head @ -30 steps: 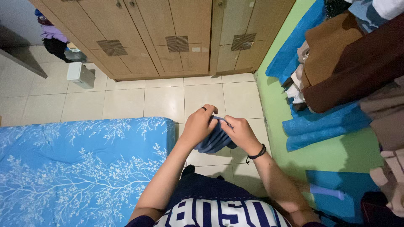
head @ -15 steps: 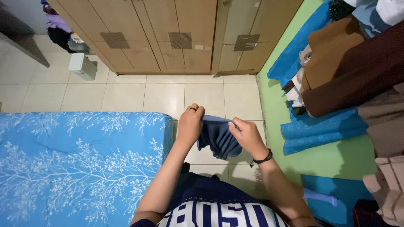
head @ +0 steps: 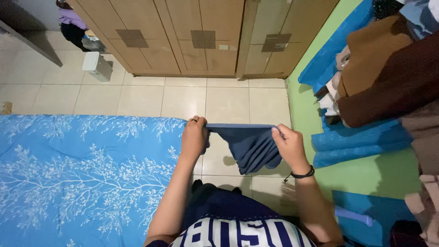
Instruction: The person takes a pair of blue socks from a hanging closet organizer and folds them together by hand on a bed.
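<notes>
Fingers of the left hand (head: 194, 137) and right hand (head: 289, 145) are pinched on a blue cloth (head: 249, 144). Its top edge is held taut between them, above the tiled floor (head: 183, 103).

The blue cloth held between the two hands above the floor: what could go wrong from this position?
1. The left hand and right hand pinch only the top edge of the cloth. If one grip slips, it may drop onto the tile floor rather than the mattress.
2. The lower part hangs bunched toward the right, so the folds may set unevenly.
</notes>
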